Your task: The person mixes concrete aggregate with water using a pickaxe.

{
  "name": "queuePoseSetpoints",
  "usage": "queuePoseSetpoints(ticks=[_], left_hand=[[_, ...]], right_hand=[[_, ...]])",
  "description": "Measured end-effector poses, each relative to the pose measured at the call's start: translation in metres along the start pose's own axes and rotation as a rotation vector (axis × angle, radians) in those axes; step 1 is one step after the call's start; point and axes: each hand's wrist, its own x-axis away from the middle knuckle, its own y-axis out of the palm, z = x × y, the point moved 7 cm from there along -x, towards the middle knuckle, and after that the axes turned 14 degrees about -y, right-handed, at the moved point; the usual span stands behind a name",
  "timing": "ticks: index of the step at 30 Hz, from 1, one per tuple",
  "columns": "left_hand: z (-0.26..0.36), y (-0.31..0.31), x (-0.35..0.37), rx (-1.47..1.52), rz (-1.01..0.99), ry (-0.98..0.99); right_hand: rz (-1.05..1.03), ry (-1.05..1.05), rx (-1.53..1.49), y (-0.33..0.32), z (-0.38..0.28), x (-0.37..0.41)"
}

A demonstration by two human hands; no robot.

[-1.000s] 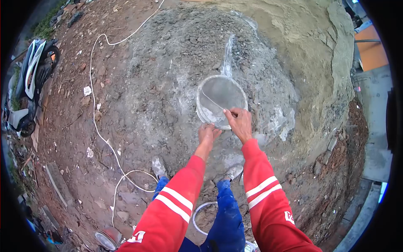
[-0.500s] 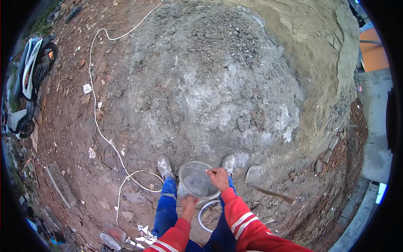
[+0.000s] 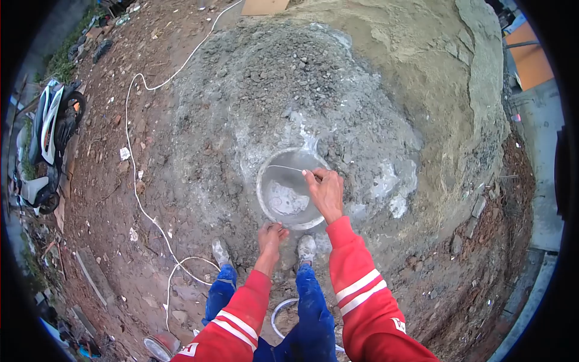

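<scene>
Stone-littered earth (image 3: 99,223) surrounds a broad gray heap (image 3: 259,102) at an open-air site, where a worker in red sleeves (image 3: 353,265) with white stripes bends over a round bucket (image 3: 261,192). Its mouth faces up toward the worker at the near side of the heap, just beyond two dust-coated shoes (image 3: 306,248); whether its base touches the ground cannot be told. The right hand (image 3: 325,192) pinches the thin wire handle (image 3: 283,167) over the opening. The left hand (image 3: 271,240), its fingers bent, meets the rim's near edge, though how firmly it grips is hidden from view. Pale residue or liquid (image 3: 286,198) lies inside, and a whitish streak (image 3: 309,142) marks the heap just past the far rim. By all appearances, the step in hand is tipping the bucket out over the heap; going further would call for a secure hold on the handle and a lift from the near side. Off to the left, a white cable (image 3: 126,123) snakes past a motorbike (image 3: 45,145).
</scene>
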Motion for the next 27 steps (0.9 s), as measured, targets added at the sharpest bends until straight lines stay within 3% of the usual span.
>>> queuePoseSetpoints(ticks=[2,4,5,7,8,10,11,13,14,16,19,20,22,23,25,27], left_hand=[[0.017,0.014,0.001,-0.098,0.032,0.069],[0.057,0.023,0.020,-0.282,0.199,0.318],[0.067,0.022,0.018,-0.269,0.223,0.326],[0.100,0.015,0.020,-0.560,0.476,0.531],[0.115,0.008,0.021,-0.547,0.496,0.532],[0.151,0.009,0.026,-0.702,0.410,0.593],[0.167,-0.001,0.023,-0.693,0.420,0.579],[0.192,-0.015,0.009,-0.970,0.288,0.456],[0.204,-0.028,0.006,-0.963,0.308,0.411],[0.227,-0.033,-0.010,-1.189,0.213,0.395],[0.240,-0.073,-0.048,-1.297,0.103,0.205],[0.241,-0.098,-0.058,-1.294,0.092,0.163],[0.243,-0.140,-0.077,-0.890,-0.073,0.107],[0.256,-0.165,-0.076,-0.749,-0.095,0.033],[0.299,-0.218,-0.066,-0.791,0.088,0.097],[0.308,-0.298,-0.069,-0.563,0.239,0.078]], right_hand=[[-0.029,-0.019,0.010,-0.027,-0.014,-0.003],[0.007,-0.013,-0.124,-0.044,-0.021,0.005],[0.009,0.014,-0.200,-0.045,-0.015,0.010],[0.026,0.109,-0.339,-0.044,0.006,0.026],[0.045,0.174,-0.397,-0.042,0.021,0.033],[0.095,0.168,-0.242,-0.026,0.069,0.050],[0.076,0.169,-0.239,-0.013,0.083,0.059],[-0.013,0.648,-0.610,0.037,0.118,0.099],[-0.050,0.677,-0.598,0.054,0.115,0.112],[0.056,0.905,-0.883,0.098,0.100,0.143],[0.151,1.145,-0.853,0.153,0.091,0.196],[0.147,1.179,-0.827,0.169,0.083,0.203],[0.445,1.122,-1.103,0.192,0.059,0.205],[0.557,1.161,-1.018,0.197,0.028,0.182],[0.574,1.192,-0.949,0.203,0.016,0.162],[0.653,1.199,-0.887,0.201,0.018,0.136]])
